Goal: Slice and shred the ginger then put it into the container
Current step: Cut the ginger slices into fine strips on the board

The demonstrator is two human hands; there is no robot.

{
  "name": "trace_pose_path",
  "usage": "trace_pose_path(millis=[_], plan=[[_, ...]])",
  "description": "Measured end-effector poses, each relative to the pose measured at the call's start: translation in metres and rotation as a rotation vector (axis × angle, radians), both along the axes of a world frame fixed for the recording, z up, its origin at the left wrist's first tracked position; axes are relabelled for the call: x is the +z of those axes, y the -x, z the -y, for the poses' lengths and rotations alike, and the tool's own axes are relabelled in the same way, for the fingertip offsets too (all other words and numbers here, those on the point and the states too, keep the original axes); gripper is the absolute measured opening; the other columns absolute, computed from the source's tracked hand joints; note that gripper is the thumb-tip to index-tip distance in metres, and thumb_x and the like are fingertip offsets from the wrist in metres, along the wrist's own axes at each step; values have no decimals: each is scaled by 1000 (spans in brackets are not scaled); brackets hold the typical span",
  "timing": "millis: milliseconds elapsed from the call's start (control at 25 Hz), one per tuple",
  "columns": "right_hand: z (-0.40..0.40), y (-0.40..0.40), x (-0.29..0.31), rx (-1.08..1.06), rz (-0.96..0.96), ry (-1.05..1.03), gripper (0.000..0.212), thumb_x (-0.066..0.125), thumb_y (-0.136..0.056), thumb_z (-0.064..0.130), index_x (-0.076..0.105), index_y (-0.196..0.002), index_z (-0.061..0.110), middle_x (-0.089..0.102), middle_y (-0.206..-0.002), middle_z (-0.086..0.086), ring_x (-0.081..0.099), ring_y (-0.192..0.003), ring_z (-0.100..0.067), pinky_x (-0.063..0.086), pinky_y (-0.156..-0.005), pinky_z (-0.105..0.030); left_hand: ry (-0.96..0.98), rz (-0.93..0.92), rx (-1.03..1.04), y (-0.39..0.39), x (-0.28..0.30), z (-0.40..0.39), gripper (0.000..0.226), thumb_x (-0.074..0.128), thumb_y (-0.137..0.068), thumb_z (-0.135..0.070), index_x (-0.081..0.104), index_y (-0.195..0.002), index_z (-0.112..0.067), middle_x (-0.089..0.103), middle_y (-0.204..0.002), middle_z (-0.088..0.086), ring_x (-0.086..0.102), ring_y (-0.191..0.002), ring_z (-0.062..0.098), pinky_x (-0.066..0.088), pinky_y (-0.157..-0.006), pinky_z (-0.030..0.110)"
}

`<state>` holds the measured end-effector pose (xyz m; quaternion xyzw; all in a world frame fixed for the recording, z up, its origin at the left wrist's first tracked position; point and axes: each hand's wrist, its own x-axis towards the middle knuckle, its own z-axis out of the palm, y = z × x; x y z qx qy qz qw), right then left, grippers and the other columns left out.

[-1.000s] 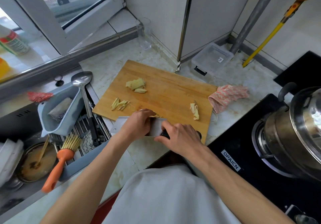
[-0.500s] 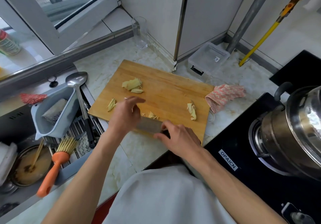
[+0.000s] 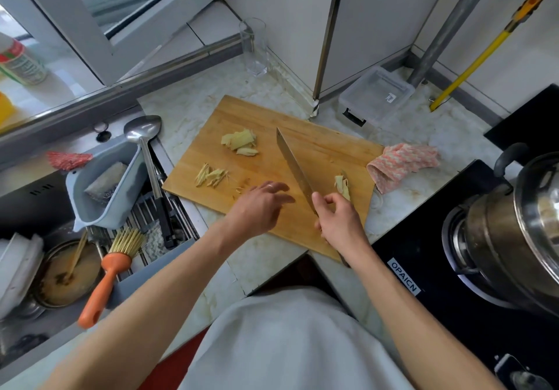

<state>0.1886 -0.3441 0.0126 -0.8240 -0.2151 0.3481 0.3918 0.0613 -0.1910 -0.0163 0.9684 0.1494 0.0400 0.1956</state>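
Fingers [image 3: 325,200] curl round the steel knife [image 3: 295,167]; left hand [image 3: 260,205] spread above wooden board [image 3: 317,147].

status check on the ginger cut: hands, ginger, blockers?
Right hand grips knife, blade over cutting board; left hand open. Ginger in three piles on board, none in container. Nothing blocking.

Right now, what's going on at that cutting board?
A person is cutting ginger on the wooden cutting board. The right hand grips the knife, blade pointing away across the board. The left hand hovers open beside it, holding nothing. Ginger slices sit at the far side, ginger shreds at the left, another small pile by the right hand. The clear container beyond the board looks empty.
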Motion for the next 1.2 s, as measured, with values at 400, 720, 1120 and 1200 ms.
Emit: trace_pose_path(millis=[400, 720, 1120, 1200], plan=[[-12, 13, 3, -43, -65, 11, 36, 47, -100, 56, 57, -97, 22, 65, -67, 0, 51, -45, -3, 41, -52, -28, -270, -13, -220, 34, -9, -86, 24, 77, -79, -2, 76, -100, -12, 71, -97, 7, 68, -81, 26, 60, -66, 35], [-36, 28, 14, -16, -91, -6, 33, 47, -101, 52, 58, -97, 21, 63, -65, 2, 50, -46, -7, 44, -53, -31, -239, -34, 77, 62, 10, -112, 19, 68, -86, -3, 77, -100, -12, 73, -103, 5, 69, -92, 29, 59, -75, 39], [-41, 32, 22, -12, -71, -9, 33, 48, -100, 53, 58, -95, 22, 64, -65, 1, 50, -47, -9, 44, -53, -32, -23, 48, 308, 48, 5, -78, 35, 54, -85, 11, 75, -107, -8, 73, -104, 11, 69, -92, 32, 60, -66, 43], [-42, 30, 24, -16, -68, -18, 33, 48, -100, 53, 58, -94, 22, 64, -65, 0, 51, -48, -11, 45, -54, -34, -7, 33, 374, 51, 7, -80, 30, 54, -88, 8, 74, -107, -5, 73, -103, 13, 68, -92, 33, 59, -68, 43]])
